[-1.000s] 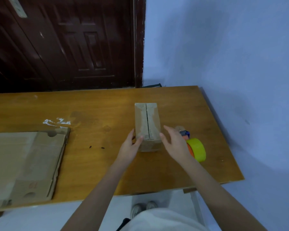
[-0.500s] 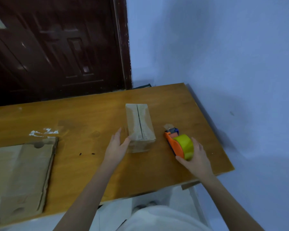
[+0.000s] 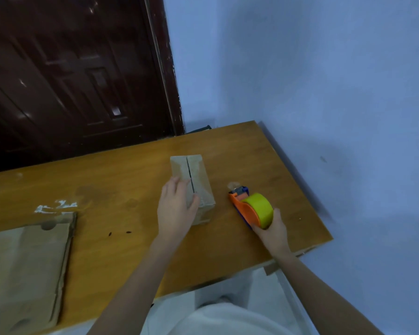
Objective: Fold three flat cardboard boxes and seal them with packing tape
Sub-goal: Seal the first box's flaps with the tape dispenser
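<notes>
On the table (image 3: pixel 121 238), left hand (image 3: pixel 176 210) flat atop folded box (image 3: pixel 198 180), right hand (image 3: pixel 272 229) gripping tape dispenser (image 3: pixel 250 209)

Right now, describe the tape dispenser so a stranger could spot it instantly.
Find the wooden table, then its right end by the blue wall. The tape dispenser lies there, right of the folded box, gripped by the right hand. Only it is orange with a yellow-green roll.

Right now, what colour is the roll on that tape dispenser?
Yellow-green, on an orange dispenser body; the head view shows the tape roll best, held by the right hand.
</notes>
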`<control>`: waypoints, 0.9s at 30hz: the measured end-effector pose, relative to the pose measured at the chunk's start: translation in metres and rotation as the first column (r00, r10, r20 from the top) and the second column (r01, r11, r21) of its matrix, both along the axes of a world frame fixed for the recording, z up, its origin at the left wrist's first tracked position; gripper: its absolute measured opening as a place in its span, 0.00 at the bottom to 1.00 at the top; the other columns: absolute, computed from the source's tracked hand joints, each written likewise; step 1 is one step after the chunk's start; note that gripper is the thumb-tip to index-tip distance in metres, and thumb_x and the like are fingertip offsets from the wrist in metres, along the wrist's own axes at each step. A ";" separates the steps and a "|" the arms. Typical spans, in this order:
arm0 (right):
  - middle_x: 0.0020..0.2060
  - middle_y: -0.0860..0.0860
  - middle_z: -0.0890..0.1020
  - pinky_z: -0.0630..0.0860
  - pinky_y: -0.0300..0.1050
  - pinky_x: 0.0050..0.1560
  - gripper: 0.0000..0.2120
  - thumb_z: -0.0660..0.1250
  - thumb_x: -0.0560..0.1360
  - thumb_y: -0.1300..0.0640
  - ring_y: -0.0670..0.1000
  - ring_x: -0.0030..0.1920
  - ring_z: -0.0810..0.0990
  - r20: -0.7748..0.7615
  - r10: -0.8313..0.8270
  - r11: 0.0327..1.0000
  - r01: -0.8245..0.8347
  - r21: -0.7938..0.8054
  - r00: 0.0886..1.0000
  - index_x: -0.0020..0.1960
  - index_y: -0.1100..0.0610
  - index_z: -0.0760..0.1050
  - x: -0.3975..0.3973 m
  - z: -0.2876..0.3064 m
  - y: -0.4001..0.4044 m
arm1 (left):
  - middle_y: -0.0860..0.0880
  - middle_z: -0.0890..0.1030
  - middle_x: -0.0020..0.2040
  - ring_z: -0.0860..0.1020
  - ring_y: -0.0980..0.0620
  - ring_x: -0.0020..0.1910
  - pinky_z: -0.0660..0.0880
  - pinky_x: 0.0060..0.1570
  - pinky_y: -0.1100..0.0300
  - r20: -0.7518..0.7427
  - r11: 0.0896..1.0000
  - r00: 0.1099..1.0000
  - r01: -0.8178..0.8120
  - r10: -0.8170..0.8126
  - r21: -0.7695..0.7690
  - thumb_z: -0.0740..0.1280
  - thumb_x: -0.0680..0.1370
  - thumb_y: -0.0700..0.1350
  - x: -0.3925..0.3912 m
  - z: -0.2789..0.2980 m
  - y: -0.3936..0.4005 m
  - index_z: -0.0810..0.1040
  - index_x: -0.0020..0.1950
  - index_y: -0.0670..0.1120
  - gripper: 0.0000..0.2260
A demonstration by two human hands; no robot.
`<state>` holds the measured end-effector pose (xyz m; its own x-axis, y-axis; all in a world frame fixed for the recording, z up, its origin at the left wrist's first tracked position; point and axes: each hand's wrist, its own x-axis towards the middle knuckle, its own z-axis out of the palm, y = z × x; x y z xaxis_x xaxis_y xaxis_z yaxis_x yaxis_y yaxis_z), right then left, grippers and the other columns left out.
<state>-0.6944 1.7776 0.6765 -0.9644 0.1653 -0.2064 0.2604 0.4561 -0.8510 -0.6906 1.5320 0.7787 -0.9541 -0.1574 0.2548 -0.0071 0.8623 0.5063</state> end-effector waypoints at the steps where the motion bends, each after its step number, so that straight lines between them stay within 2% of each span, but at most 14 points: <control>1: 0.43 0.46 0.76 0.69 0.35 0.35 0.20 0.75 0.69 0.58 0.49 0.45 0.78 -0.004 -0.017 1.000 0.017 -0.011 1.000 0.53 0.54 0.67 -0.001 0.002 0.000 | 0.43 0.72 0.67 0.67 0.44 0.69 0.66 0.65 0.52 -0.037 0.998 0.998 0.048 -0.049 -0.034 0.67 0.77 0.45 0.000 0.002 0.004 0.74 0.66 0.42 0.18; 4: 0.40 0.47 0.77 0.68 0.32 0.32 0.17 0.77 0.67 0.59 0.41 0.39 0.76 -0.052 -0.099 0.994 0.096 -0.052 0.994 0.48 0.53 0.69 -0.001 0.017 -0.001 | 0.44 0.73 0.67 0.68 0.45 0.69 0.65 0.67 0.51 -0.071 0.956 0.960 0.259 -0.270 -0.136 0.69 0.74 0.44 0.004 0.003 0.023 0.75 0.65 0.44 0.19; 7: 0.38 0.48 0.78 0.69 0.28 0.32 0.17 0.77 0.64 0.61 0.36 0.34 0.76 -0.119 -0.152 0.984 0.140 -0.105 0.981 0.43 0.51 0.70 -0.002 0.041 -0.002 | 0.45 0.73 0.68 0.67 0.45 0.71 0.67 0.68 0.48 0.014 0.830 0.855 0.506 -0.518 -0.234 0.71 0.73 0.44 0.005 -0.002 0.047 0.74 0.67 0.45 0.23; 9: 0.37 0.48 0.79 0.69 0.32 0.33 0.15 0.77 0.63 0.61 0.37 0.33 0.76 -0.129 -0.183 0.975 0.162 -0.153 0.975 0.43 0.52 0.73 -0.004 0.061 -0.002 | 0.45 0.73 0.68 0.68 0.46 0.71 0.68 0.67 0.50 0.083 0.739 0.786 0.607 -0.612 -0.292 0.74 0.69 0.46 0.003 -0.004 0.063 0.73 0.68 0.45 0.28; 11: 0.36 0.49 0.80 0.70 0.37 0.35 0.13 0.76 0.63 0.60 0.38 0.31 0.76 -0.126 -0.229 0.958 0.201 -0.203 0.965 0.43 0.55 0.75 -0.005 0.079 -0.002 | 0.46 0.77 0.63 0.73 0.47 0.66 0.71 0.63 0.52 0.090 0.672 0.748 0.637 -0.658 -0.377 0.78 0.63 0.49 -0.002 -0.003 0.076 0.76 0.64 0.44 0.31; 13: 0.35 0.50 0.81 0.72 0.38 0.34 0.12 0.76 0.63 0.60 0.40 0.30 0.76 -0.116 -0.263 0.937 0.225 -0.266 0.958 0.43 0.58 0.76 -0.005 0.095 -0.003 | 0.48 0.80 0.57 0.76 0.47 0.62 0.71 0.62 0.54 0.019 0.659 0.742 0.607 -0.670 -0.445 0.78 0.62 0.50 -0.009 0.000 0.086 0.80 0.58 0.44 0.26; 16: 0.35 0.54 0.80 0.74 0.34 0.28 0.09 0.74 0.66 0.64 0.40 0.30 0.77 -0.121 -0.250 0.905 0.188 -0.381 0.961 0.44 0.62 0.76 -0.006 0.113 -0.002 | 0.47 0.81 0.46 0.79 0.46 0.52 0.66 0.59 0.55 -0.162 0.670 0.689 0.575 -0.706 -0.470 0.71 0.69 0.43 -0.022 0.006 0.091 0.81 0.46 0.43 0.08; 18: 0.40 0.58 0.81 0.78 0.39 0.32 0.14 0.77 0.66 0.63 0.46 0.37 0.82 -0.091 -0.232 0.858 0.160 -0.488 0.968 0.48 0.64 0.76 -0.006 0.119 -0.001 | 0.47 0.80 0.43 0.79 0.45 0.48 0.66 0.56 0.56 -0.175 0.657 0.662 0.603 -0.729 -0.452 0.66 0.71 0.41 -0.028 0.011 0.089 0.79 0.43 0.42 0.04; 20: 0.46 0.60 0.82 0.80 0.45 0.38 0.21 0.78 0.64 0.57 0.53 0.44 0.83 -0.094 -0.183 0.790 0.090 -0.606 0.979 0.52 0.63 0.76 -0.004 0.120 0.001 | 0.46 0.80 0.43 0.78 0.45 0.47 0.68 0.52 0.55 -0.137 0.665 0.670 0.649 -0.730 -0.368 0.65 0.73 0.40 -0.034 0.018 0.084 0.78 0.45 0.41 0.04; 22: 0.53 0.58 0.82 0.80 0.45 0.44 0.25 0.77 0.62 0.53 0.53 0.51 0.82 -0.177 -0.068 0.772 -0.060 -0.632 0.982 0.57 0.58 0.75 -0.001 0.117 0.004 | 0.45 0.81 0.46 0.77 0.45 0.49 0.69 0.51 0.53 -0.065 0.679 0.681 0.709 -0.729 -0.193 0.67 0.75 0.42 -0.039 0.029 0.077 0.78 0.49 0.41 0.06; 25: 0.58 0.49 0.80 0.78 0.42 0.53 0.32 0.79 0.63 0.46 0.49 0.58 0.80 -0.307 0.134 0.834 -0.275 -0.478 0.942 0.64 0.48 0.72 0.004 0.113 0.001 | 0.46 0.80 0.46 0.75 0.50 0.46 0.71 0.47 0.54 0.002 0.660 0.667 0.736 -0.745 0.154 0.69 0.76 0.43 -0.048 0.049 0.067 0.78 0.50 0.41 0.07; 27: 0.59 0.44 0.79 0.75 0.41 0.58 0.31 0.77 0.65 0.42 0.46 0.60 0.77 -0.393 0.165 0.902 -0.300 -0.312 0.905 0.64 0.42 0.70 0.003 0.116 -0.006 | 0.47 0.79 0.46 0.76 0.51 0.46 0.72 0.49 0.55 0.002 0.647 0.694 0.670 -0.720 0.364 0.70 0.75 0.42 -0.052 0.062 0.063 0.78 0.50 0.40 0.07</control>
<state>-0.6917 1.7719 0.7922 -0.9845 -0.0925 0.1489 -0.1590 0.1140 -0.9807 -0.7428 1.5951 0.8403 -0.8349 0.5207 0.1781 0.4394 0.4360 0.7854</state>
